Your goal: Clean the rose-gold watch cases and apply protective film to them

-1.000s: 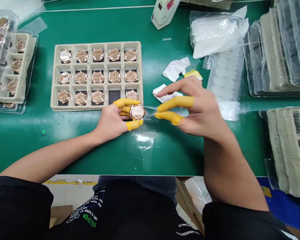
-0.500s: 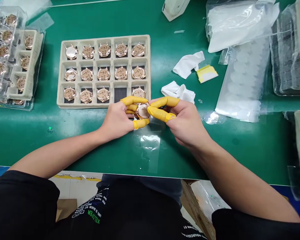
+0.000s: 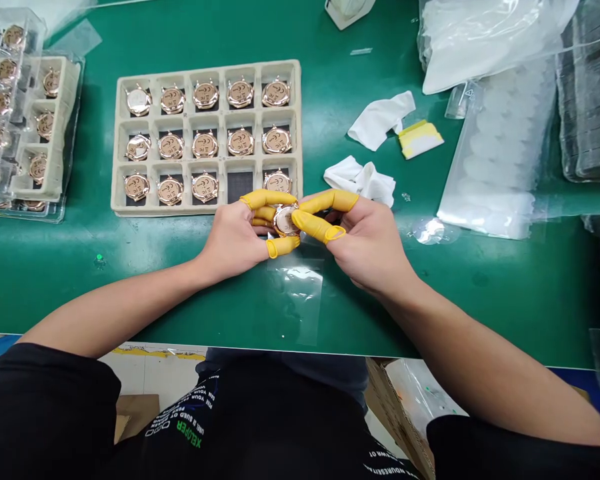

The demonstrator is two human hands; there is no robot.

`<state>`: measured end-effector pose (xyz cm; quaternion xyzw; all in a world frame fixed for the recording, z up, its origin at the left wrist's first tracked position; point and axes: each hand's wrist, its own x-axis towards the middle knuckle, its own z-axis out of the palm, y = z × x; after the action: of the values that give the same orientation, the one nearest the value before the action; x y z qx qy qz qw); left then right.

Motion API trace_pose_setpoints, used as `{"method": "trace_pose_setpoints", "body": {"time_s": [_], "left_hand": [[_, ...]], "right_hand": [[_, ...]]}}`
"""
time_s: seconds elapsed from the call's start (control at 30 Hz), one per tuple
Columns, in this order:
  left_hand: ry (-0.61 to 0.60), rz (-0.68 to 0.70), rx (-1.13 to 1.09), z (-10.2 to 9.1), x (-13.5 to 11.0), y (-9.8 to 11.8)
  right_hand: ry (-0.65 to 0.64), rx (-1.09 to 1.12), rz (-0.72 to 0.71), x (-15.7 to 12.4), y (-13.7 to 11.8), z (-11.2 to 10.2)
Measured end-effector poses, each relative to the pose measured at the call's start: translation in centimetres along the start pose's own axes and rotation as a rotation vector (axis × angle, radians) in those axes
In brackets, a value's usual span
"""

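Observation:
A gold watch case (image 3: pixel 285 220) is held just in front of a beige compartment tray (image 3: pixel 207 205). My left hand (image 3: pixel 240 233), with yellow finger cots, grips the case from the left. My right hand (image 3: pixel 360 237), also in yellow cots, pinches the case's right side with thumb and forefinger. The tray holds several gold watch cases (image 3: pixel 205 145); one cell in its near row (image 3: pixel 241 187) is bare. A clear plastic sleeve (image 3: pixel 295 293) lies on the green mat below my hands.
White cloths (image 3: pixel 361 179) (image 3: pixel 380 119) and a yellow-white pad (image 3: pixel 420 139) lie to the right of the tray. Clear bags (image 3: pixel 490 167) and stacked trays (image 3: pixel 590 100) fill the right side. More filled trays (image 3: pixel 25 127) stand at far left. A white device (image 3: pixel 347 10) sits at the top.
My right hand came in from the right and closed its thumb and forefinger on the watch case held by my left hand. A clear round film now lies on the mat at right.

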<state>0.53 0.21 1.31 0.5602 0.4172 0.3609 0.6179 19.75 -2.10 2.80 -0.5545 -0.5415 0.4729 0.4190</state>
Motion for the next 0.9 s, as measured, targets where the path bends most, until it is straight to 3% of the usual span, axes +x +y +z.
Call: {"method": "trace_pose_setpoints", "body": {"time_s": [0.63, 0.7, 0.77, 0.83, 0.87, 0.9], "left_hand": [[0.003, -0.007, 0.031, 0.0, 0.0, -0.1], [0.020, -0.006, 0.033, 0.0, 0.0, -0.1], [0.031, -0.005, 0.041, 0.0, 0.1, -0.1], [0.033, -0.001, 0.051, 0.0, 0.1, -0.1], [0.032, 0.004, 0.056, 0.0, 0.1, -0.1], [0.029, 0.010, 0.061, 0.0, 0.1, -0.1]], "right_hand": [[0.047, -0.085, -0.055, -0.2, 0.4, 0.4], [0.195, 0.014, -0.080, 1.2, 0.8, -1.7], [0.475, 0.078, -0.200, 3.3, 1.8, -5.4], [0.779, -0.157, -0.400, 6.0, 3.6, -9.8], [0.856, -0.337, -0.417, 7.3, 4.7, -11.8], [0.866, -0.520, -0.295, 8.5, 5.9, -13.4]]}}
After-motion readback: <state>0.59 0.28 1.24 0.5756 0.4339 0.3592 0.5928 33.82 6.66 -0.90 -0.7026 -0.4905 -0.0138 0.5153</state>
